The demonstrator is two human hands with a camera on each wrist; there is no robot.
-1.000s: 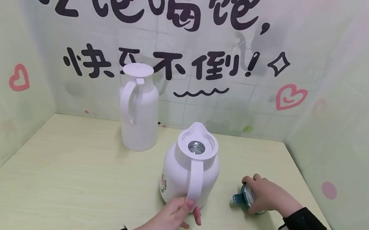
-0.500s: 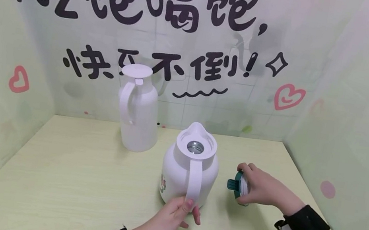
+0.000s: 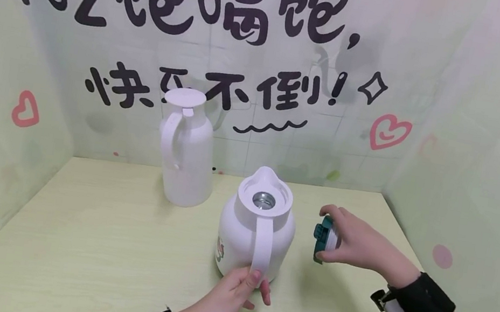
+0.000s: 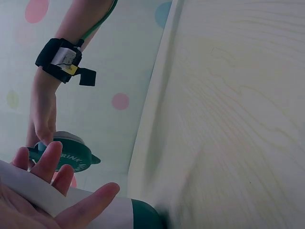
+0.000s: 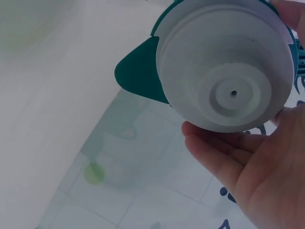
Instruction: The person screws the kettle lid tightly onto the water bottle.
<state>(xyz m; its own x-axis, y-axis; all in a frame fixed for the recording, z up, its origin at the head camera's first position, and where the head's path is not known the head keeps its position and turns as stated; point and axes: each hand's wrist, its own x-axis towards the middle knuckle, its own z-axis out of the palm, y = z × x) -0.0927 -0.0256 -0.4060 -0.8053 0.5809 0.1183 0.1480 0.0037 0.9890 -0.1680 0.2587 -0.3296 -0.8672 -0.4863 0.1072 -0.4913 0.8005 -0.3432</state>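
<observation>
A white thermos jug (image 3: 238, 233) with a floral print stands upright on the table, its round mouth uncovered and a metallic neck showing inside. My left hand (image 3: 228, 290) holds the lower end of its handle (image 3: 263, 240), thumb on top; the other fingers are partly extended in the left wrist view. To the right of the jug, above the table, my right hand (image 3: 359, 242) grips a green and white lid (image 3: 322, 239) by its rim, tilted on edge. The lid's white underside (image 5: 224, 71), with a small central hole, faces the right wrist camera, and a green pointed spout cover (image 5: 140, 71) sticks out sideways.
Farther back and left, a second white jug (image 3: 190, 160) stands with its flat lid on. The pale wooden table (image 3: 84, 239) is bordered at the back and both sides by printed cloth walls (image 3: 480, 160).
My right hand has raised the lid from near the table, moved it slightly left toward the jug and turned it more on edge. The left hand keeps its grip on the handle.
</observation>
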